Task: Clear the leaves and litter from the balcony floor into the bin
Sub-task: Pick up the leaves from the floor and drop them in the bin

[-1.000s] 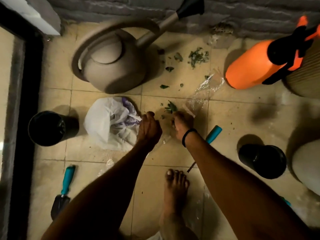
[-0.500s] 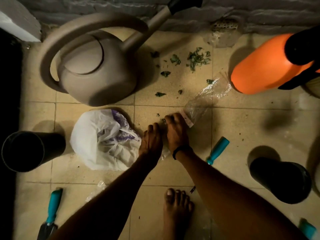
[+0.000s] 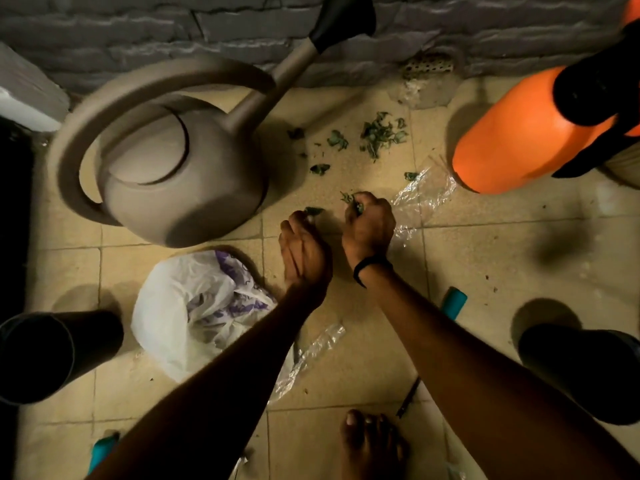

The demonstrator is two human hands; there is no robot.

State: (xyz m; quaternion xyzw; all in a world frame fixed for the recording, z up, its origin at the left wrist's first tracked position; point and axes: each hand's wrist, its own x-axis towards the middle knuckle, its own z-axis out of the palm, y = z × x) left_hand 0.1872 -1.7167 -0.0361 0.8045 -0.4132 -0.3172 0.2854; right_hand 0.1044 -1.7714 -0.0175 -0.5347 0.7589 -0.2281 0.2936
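The right hand (image 3: 369, 230) grips crumpled leaves (image 3: 351, 199), the left hand (image 3: 304, 251) pinches a single leaf (image 3: 313, 211); the far leaf pile (image 3: 379, 133) and the plastic wrap (image 3: 427, 190) are not yet collected.

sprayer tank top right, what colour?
Orange sprayer tank, with a black pump top. The head view shows it best.

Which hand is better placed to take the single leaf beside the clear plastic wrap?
Right, probably. The right hand is nearer the single leaf and beside the plastic wrap, though it grips leaves. The left hand is farther, at another leaf.
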